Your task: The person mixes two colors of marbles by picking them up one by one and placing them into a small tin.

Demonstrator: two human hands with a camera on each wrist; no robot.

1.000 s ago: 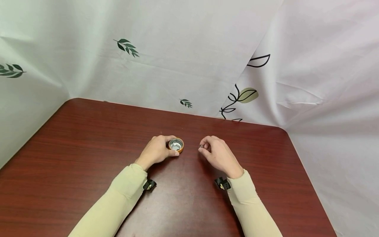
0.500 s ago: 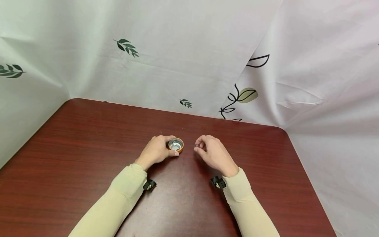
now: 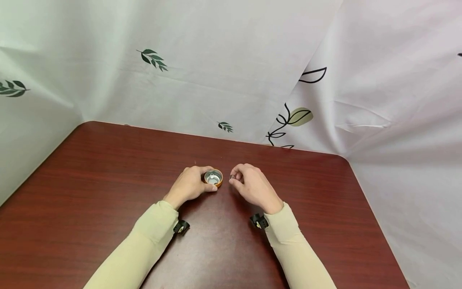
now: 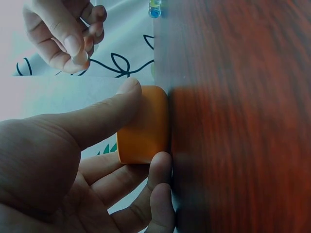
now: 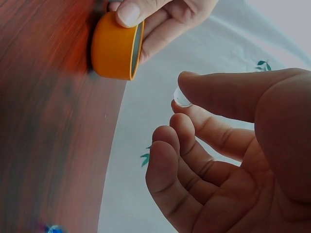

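My left hand (image 3: 189, 184) grips an orange tin (image 5: 113, 51) on the tabletop (image 3: 216, 249); my right hand (image 3: 253, 186) pinches a clear marble (image 5: 181, 99).

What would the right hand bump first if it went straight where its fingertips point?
Probably the orange cup, though the right hand, pinching a small clear thing, looks higher, so it might pass over.

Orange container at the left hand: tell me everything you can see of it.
The orange container is small, squat and round, with a smooth, plain outer wall, rounded towards the base, and a shiny, silvery inside that looks like metal. It stands upright on the table, its mouth open and facing up. The left hand grips it by its side. I cannot tell whether the bright shapes inside are contents or reflections.
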